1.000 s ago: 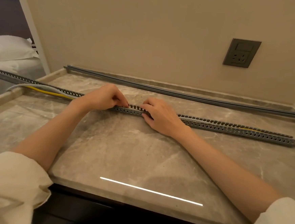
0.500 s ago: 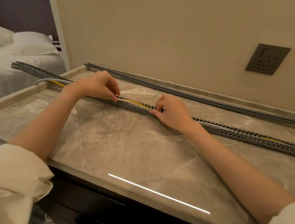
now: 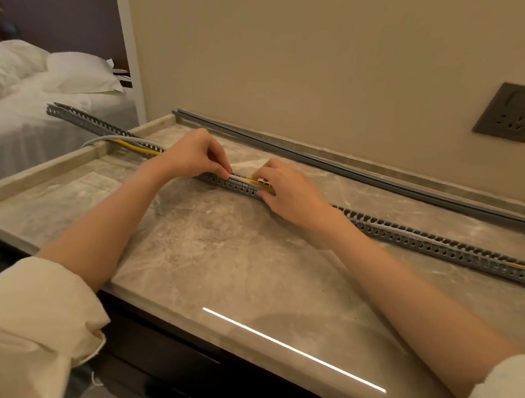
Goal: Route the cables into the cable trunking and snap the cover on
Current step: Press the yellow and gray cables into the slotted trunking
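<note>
Head view looks down on a marble countertop [image 3: 219, 258] with a long grey slotted cable trunking [image 3: 439, 247] lying across it from far left to the right edge; its left end [image 3: 73, 115] overhangs the counter toward a bed [image 3: 25, 123] with white pillows [image 3: 79, 73]. Both hands sit on the trunking near its middle, close together but apart. Left hand [image 3: 192, 155] has its thumb and fingers drawn together, pinching the grey cable [image 3: 236, 176] at the top of the channel. Right hand [image 3: 290, 191] rests on the trunking with fingers curled over it, fingertips [image 3: 264, 180] pressed down on the yellow cable [image 3: 253, 181], thumb against the near wall. Between the two hands, short lengths of grey and yellow cable lie along the open top of the channel. Left of the left hand, the yellow cable and the grey one run out beside the trunking, the grey one curving over the counter's raised edge. At far right, yellow shows inside the channel. Trunking cover [image 3: 351, 174], a long grey strip, lies separately along the wall at the back of the counter, well apart from the trunking. Wall socket [image 3: 516, 113] is mounted above it at right
</note>
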A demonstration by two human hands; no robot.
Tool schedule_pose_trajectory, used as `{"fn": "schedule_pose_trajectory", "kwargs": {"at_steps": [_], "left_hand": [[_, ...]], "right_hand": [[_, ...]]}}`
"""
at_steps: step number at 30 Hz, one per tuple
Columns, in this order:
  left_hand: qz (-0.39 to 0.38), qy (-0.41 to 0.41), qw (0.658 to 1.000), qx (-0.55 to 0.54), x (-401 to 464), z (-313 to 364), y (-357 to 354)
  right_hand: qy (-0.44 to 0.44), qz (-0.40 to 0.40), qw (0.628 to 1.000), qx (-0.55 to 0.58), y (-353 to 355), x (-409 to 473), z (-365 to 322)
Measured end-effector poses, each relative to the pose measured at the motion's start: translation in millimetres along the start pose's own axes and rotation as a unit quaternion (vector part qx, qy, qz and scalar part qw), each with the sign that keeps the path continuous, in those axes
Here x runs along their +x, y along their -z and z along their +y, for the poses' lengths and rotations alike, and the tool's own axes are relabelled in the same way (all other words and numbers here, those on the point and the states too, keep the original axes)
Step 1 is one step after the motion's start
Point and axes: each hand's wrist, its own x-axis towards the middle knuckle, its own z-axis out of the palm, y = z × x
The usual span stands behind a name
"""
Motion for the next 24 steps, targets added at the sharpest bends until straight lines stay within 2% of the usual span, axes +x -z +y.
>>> {"fn": "schedule_pose_trajectory", "kwargs": {"at_steps": [3,7,9,15,21,24], "left_hand": [[0.01,-0.002,1.0,-0.019,-1.1,-2.4,-0.6],[-0.015,-0.02,1.0,-0.002,-3.3,-4.9,2.5],[0.001,-0.021,1.0,0.017,-5.4,-8.7,6.6],[0.044,0.036,0.998,0.03,-11.0,-28.3,22.3],[0.006,0.052,0.998,0.031,-9.2,-34.7,21.2],[0.006,0.054,0.999,-0.008,-9.0,-33.2,21.1]], "right_hand": [[0.002,0.006,1.0,0.003,-8.2,7.8,-1.5],[-0.008,0.027,0.999,0.03,-15.3,12.8,2.7],[-0.024,0.02,0.998,0.046,-16.7,14.7,6.0],[-0.009,0.034,0.996,0.078,-22.8,6.5,9.3],[-0.011,0.045,0.995,0.089,-14.0,0.2,15.5],[-0.016,0.042,0.996,0.082,-9.2,-4.2,17.7]]}}
